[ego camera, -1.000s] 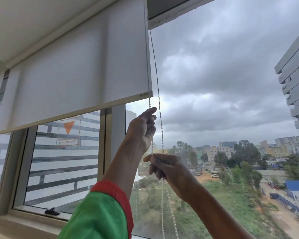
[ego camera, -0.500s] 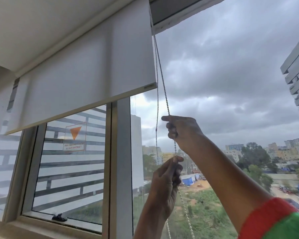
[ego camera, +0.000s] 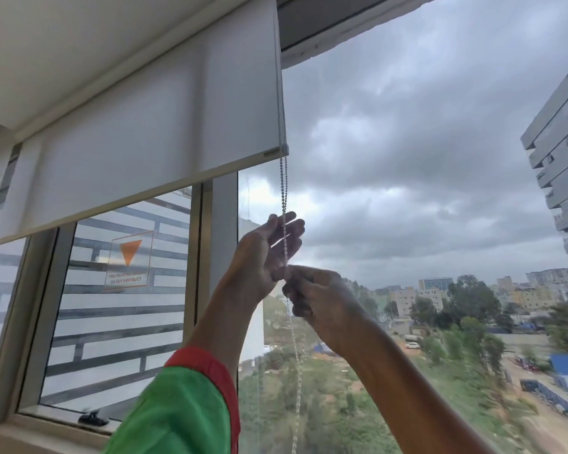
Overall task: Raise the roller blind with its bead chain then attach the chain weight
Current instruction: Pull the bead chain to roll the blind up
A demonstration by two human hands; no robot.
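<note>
— Blind (ego camera: 164, 126)?
— Rolled partway up, bottom bar slanting across the upper part of the window, right end just above the hands.
— Chain (ego camera: 283, 188)?
— Hanging in two strands from behind the blind's right edge, running down in front of the glass, past both hands and on toward the bottom of the view.
— Left hand (ego camera: 268, 253)?
— Raised, palm toward the camera, fingers loosely spread, chain crossing the palm; not closed around it.
— Right hand (ego camera: 315, 298)?
— Just below and to the right, touching the left near the thumb, fingertips pinched on the chain.
— Sleeve (ego camera: 191, 407)?
— Green with a red cuff, on the left arm.
— Behind?
— Orange triangle sticker (ego camera: 129, 262) on the left pane, black latch (ego camera: 92, 418) on the sill, grey clouds and buildings outside.
</note>
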